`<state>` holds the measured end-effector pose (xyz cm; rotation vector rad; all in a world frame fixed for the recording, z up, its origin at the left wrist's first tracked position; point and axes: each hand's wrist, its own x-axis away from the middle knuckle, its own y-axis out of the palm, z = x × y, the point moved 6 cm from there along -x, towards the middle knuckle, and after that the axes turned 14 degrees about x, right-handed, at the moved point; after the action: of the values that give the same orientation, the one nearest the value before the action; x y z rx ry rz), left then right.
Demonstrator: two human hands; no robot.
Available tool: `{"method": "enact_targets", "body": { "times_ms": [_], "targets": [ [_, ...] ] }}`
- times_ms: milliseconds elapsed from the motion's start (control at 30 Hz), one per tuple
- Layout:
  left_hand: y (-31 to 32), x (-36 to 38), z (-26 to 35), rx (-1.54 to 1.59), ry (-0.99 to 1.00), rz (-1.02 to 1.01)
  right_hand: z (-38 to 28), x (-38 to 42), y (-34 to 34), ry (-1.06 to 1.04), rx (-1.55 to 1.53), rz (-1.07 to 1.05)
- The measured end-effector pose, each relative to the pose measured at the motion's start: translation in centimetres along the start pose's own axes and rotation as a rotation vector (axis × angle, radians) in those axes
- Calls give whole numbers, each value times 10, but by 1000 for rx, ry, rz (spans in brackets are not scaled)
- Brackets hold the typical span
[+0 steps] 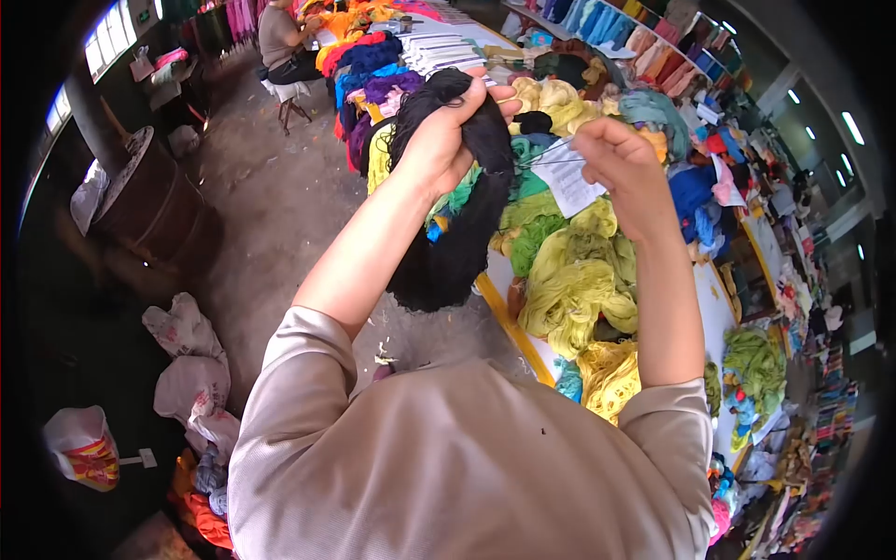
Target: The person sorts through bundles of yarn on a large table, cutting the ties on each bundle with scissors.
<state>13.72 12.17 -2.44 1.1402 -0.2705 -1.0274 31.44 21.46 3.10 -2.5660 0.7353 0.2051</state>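
My left hand (446,140) is raised and closed around a black skein of yarn (457,238), which hangs down in a long loop below it. To the right, my right hand (623,168) has its fingertips pinched together on thin dark yarn strands that stretch across toward the skein. A white sheet with writing (567,179) lies behind those strands on the heaped yarn. Olive-green yarn (579,280) is piled beneath my right hand, and cream yarn (551,103) lies just beyond both hands.
A long table with a yellow edge (515,327) carries many coloured skeins. Golden yarn (611,378) lies near me. On the left stand a rusty drum (159,201) and white bags (191,364). Another person (285,42) sits by the table's far end. Shelves of yarn (607,23) line the back.
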Motion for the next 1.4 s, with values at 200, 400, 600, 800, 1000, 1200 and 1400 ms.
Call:
{"method": "enact_targets", "body": {
  "times_ms": [200, 400, 600, 800, 1000, 1200, 1400],
  "targets": [
    [-4, 8, -3, -5, -43, 2, -3, 2, -3, -23, -140, 15],
    [16, 24, -3, -222, -165, -282, -2, 4, -5, -16, -147, 4],
    [32, 33, -9, -153, -374, -619, -13, -5, 9, -80, 70, -28],
    [22, 32, -4, -37, -310, -561, -13, -8, 18, -75, 80, 43],
    [14, 24, 9, 6, -199, -458, 9, 13, 42, -131, 71, 177],
    [16, 23, 4, -85, -223, -448, 3, 14, 60, -175, 239, 90],
    [6, 19, 7, -66, -216, -402, 1, 14, 52, -40, -54, -91]
  ]
}}
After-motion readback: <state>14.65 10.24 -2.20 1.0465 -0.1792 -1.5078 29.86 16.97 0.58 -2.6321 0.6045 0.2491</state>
